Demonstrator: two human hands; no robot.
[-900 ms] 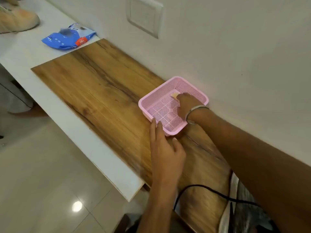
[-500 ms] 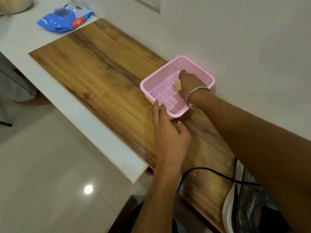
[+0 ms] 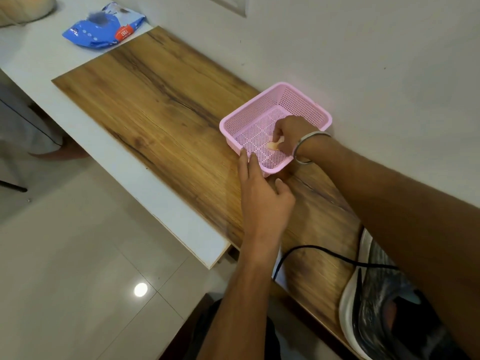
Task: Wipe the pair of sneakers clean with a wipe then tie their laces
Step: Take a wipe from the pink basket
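A pink mesh basket point(image 3: 255, 113) stands on the wooden board point(image 3: 155, 100) against the wall. My right hand point(image 3: 288, 132), with a metal bangle on the wrist, is inside the basket and pinches a small pale crumpled wipe point(image 3: 274, 146) near its floor. My left hand point(image 3: 262, 196) lies on the board with straight fingers touching the basket's near rim. A dark sneaker with a white sole point(image 3: 376, 302) lies at the bottom right, partly under my right forearm. A blue pack of wipes point(image 3: 104, 29) lies at the far left. A tan shoe point(image 3: 23, 7) shows at the top left corner.
A black cable point(image 3: 311, 249) runs across the board's near end toward the sneaker. The board lies on a white shelf point(image 3: 85, 131) with its edge over a tiled floor point(image 3: 78, 281). A wall switch plate point(image 3: 228, 3) is above. Someone's foot point(image 3: 59, 149) shows under the shelf.
My right hand has drawn back from the basket's far side toward its near side with the pale wipe pinched in it. My left hand stays at the rim.
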